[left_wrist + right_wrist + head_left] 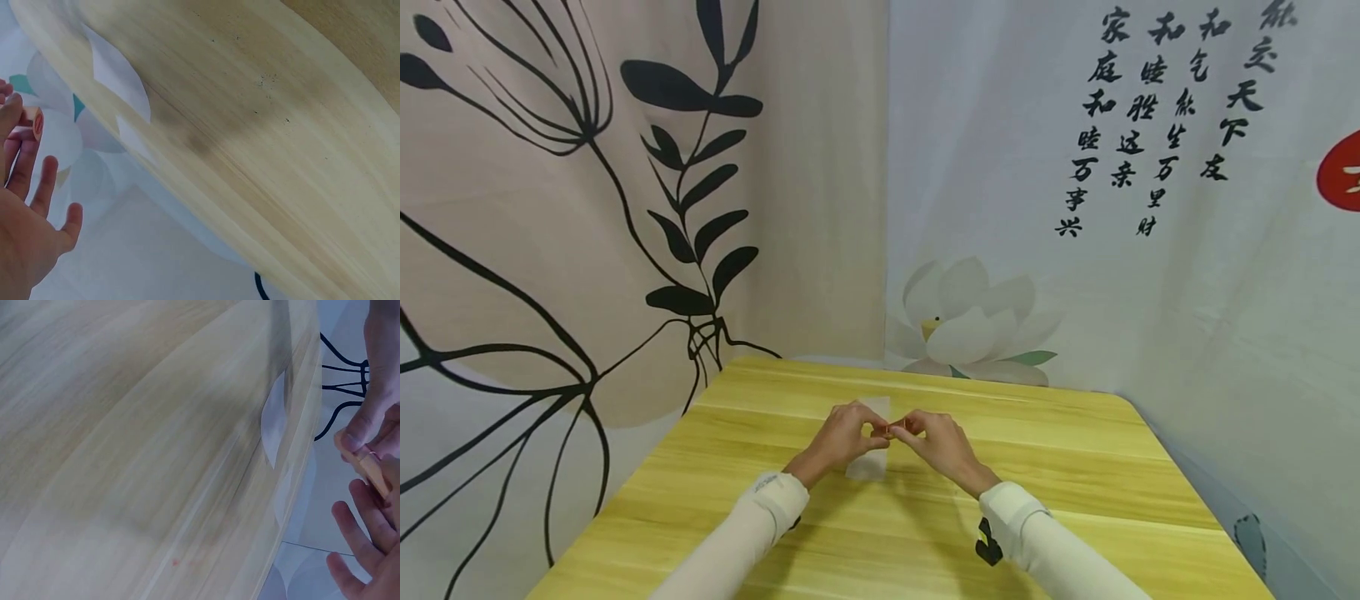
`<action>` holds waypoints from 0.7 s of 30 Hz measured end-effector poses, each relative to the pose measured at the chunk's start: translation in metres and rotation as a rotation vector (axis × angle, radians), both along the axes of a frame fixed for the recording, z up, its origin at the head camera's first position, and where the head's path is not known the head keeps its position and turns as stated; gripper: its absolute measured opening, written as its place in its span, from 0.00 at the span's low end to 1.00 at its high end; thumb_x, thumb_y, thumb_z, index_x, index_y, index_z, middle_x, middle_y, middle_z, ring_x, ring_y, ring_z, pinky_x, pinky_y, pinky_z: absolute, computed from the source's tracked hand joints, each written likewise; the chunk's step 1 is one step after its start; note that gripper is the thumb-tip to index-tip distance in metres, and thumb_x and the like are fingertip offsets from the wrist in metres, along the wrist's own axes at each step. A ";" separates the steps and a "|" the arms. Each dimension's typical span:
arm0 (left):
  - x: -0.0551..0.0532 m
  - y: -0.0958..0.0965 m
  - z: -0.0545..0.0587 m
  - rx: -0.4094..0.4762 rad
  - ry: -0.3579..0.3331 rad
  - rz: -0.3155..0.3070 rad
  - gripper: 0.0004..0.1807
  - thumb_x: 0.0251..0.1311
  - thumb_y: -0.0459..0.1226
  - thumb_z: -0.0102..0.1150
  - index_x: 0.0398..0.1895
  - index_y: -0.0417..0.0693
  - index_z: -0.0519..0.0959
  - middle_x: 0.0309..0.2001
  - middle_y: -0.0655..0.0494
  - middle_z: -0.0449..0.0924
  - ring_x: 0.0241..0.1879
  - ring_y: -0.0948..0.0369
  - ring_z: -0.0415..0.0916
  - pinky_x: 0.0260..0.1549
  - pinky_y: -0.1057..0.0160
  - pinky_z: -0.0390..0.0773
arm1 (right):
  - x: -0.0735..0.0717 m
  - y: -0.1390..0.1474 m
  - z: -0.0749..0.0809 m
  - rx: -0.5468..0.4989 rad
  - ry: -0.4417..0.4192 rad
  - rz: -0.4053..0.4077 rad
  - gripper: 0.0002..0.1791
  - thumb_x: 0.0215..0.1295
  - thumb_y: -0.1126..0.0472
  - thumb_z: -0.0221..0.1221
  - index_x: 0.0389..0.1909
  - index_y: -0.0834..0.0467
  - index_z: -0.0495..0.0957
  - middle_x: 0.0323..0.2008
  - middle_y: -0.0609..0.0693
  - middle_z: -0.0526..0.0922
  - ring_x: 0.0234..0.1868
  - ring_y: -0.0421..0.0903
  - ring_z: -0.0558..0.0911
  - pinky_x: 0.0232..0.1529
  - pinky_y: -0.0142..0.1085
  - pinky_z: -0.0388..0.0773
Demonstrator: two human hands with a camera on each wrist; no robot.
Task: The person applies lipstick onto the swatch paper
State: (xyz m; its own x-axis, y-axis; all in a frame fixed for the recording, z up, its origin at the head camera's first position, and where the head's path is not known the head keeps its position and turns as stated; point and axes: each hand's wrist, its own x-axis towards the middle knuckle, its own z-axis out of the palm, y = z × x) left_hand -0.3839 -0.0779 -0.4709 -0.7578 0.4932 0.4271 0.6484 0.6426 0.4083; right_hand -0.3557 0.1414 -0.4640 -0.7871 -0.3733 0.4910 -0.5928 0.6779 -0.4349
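Observation:
A small orange tube (pixel 897 428) with a thin gold band is held between both hands above the table. My left hand (pixel 848 433) pinches one end between thumb and fingers. From the other side, my right hand (pixel 943 446) grips the opposite end. The left wrist view shows the tube's oval end (pixel 38 124), reddish inside, with the left hand (pixel 31 231) partly cut off by the frame edge. In the right wrist view the tube (pixel 369 469) slants between the left thumb above and the right hand (pixel 375 550) below, whose other fingers are spread.
A white sheet of paper (pixel 867 467) lies on the wooden table (pixel 1037 467) under the hands. Behind the table hangs a printed curtain (pixel 820 208) with plant drawings, a lotus and dark writing. Dark straps (pixel 988 543) show at the wrists.

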 end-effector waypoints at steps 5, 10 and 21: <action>-0.001 -0.001 -0.001 0.000 0.022 -0.013 0.09 0.57 0.42 0.78 0.40 0.54 0.92 0.36 0.64 0.88 0.45 0.55 0.82 0.59 0.38 0.72 | 0.001 0.001 0.001 0.021 0.028 0.061 0.11 0.71 0.57 0.67 0.50 0.56 0.87 0.38 0.47 0.90 0.37 0.44 0.88 0.31 0.32 0.82; -0.001 -0.003 -0.001 0.009 0.019 -0.027 0.09 0.57 0.42 0.78 0.40 0.52 0.92 0.36 0.62 0.88 0.46 0.50 0.83 0.59 0.37 0.72 | 0.002 0.005 0.004 0.027 0.033 0.075 0.13 0.69 0.61 0.68 0.52 0.56 0.86 0.39 0.48 0.90 0.39 0.46 0.88 0.32 0.32 0.82; -0.001 -0.009 -0.003 -0.009 0.013 0.011 0.06 0.58 0.45 0.78 0.35 0.58 0.90 0.33 0.68 0.86 0.45 0.54 0.81 0.58 0.38 0.72 | 0.003 0.007 0.010 0.021 -0.015 0.066 0.15 0.70 0.57 0.68 0.56 0.53 0.84 0.41 0.48 0.89 0.41 0.44 0.88 0.28 0.30 0.78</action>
State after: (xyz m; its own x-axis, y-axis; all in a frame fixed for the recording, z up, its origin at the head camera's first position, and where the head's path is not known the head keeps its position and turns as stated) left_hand -0.3844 -0.0869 -0.4736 -0.7578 0.4886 0.4324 0.6462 0.6537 0.3938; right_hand -0.3526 0.1481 -0.4544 -0.7679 -0.4349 0.4704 -0.6298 0.6469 -0.4300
